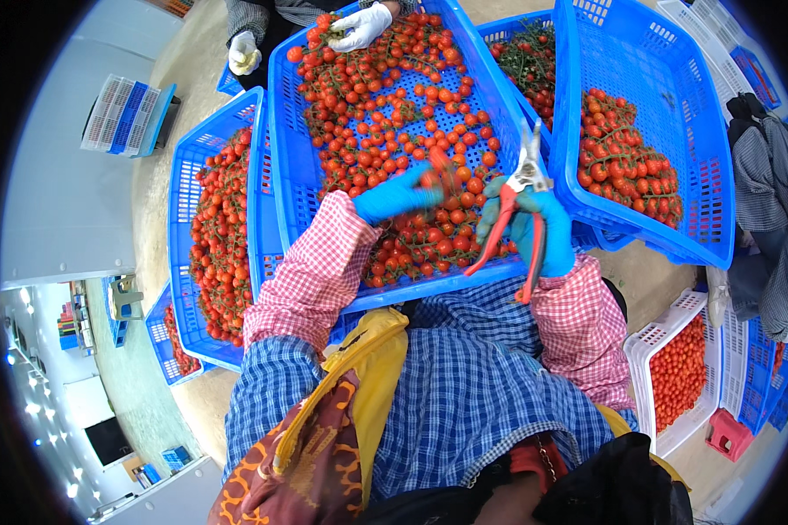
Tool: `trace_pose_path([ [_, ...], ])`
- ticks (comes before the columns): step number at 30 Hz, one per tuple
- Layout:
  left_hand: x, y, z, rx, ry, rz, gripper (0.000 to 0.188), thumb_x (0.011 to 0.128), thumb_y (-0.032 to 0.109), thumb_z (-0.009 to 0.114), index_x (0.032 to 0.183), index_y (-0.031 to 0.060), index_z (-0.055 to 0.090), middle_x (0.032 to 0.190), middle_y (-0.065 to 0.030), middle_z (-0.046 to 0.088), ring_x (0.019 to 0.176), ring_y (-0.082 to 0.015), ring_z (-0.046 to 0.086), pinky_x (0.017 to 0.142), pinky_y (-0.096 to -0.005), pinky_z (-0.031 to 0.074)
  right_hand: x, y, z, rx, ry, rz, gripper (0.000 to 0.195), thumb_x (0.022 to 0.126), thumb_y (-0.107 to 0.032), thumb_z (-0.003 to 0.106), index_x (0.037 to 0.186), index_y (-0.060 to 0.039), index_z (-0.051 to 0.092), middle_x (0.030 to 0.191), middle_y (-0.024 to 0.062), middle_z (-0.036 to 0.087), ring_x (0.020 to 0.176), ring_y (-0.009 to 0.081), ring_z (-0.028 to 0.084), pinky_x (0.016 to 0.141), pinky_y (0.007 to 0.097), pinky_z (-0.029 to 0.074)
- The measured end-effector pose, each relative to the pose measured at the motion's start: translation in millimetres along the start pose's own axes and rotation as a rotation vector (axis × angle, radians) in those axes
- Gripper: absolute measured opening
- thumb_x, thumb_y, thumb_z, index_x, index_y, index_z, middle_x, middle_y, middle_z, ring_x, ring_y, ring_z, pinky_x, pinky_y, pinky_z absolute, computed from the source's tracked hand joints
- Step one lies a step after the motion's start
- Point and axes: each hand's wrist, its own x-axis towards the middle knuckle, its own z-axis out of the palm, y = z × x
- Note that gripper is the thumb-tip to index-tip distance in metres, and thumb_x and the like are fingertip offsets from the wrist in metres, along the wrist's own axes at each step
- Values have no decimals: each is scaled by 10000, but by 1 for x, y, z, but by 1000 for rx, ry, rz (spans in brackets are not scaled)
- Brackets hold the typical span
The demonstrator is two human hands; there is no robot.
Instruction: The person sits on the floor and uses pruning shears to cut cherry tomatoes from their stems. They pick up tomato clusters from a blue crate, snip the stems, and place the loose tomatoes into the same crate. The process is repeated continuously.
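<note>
In front of me a large blue plastic crate (374, 298) holds many red cherry tomatoes (351, 167), some loose and some on green stems. Over its near half, my left hand (400, 195) in a blue glove grips a small bunch of cherry tomatoes (443, 174), blurred by motion. My right hand (551, 226), gloved in blue with darker, stained fingers, holds red-handled pruning snips (528, 172) near the crate's right side. The blades point away from me and look parted at the tips.
Across the crate, another person's white-gloved hand (361, 27) touches tomatoes; their other gloved hand (244, 54) is beside it. Blue crates of tomatoes flank mine, one at left (177, 262) and one at right (663, 85). A white crate (643, 394) and a red stool (729, 434) stand at lower right.
</note>
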Motion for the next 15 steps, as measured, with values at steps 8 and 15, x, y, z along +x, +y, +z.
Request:
trace_pose_path([
  [8,87,-39,-87,737,523,271,467,801,347,589,1188,94,525,1193,-195,514,1070,-321,520,897,-389,427,7,5,-9,-15,63,-95,459,763,-288,471,1086,38,474,853,141,583,769,276,596,729,406,499],
  [15,185,-46,-71,1063,415,-118,638,784,502,546,1323,200,386,1392,-239,243,1218,-411,359,990,-472,335,14,0,-10,-51,94,-165,498,748,-320,495,1096,36,474,868,148,586,794,283,590,740,407,489],
])
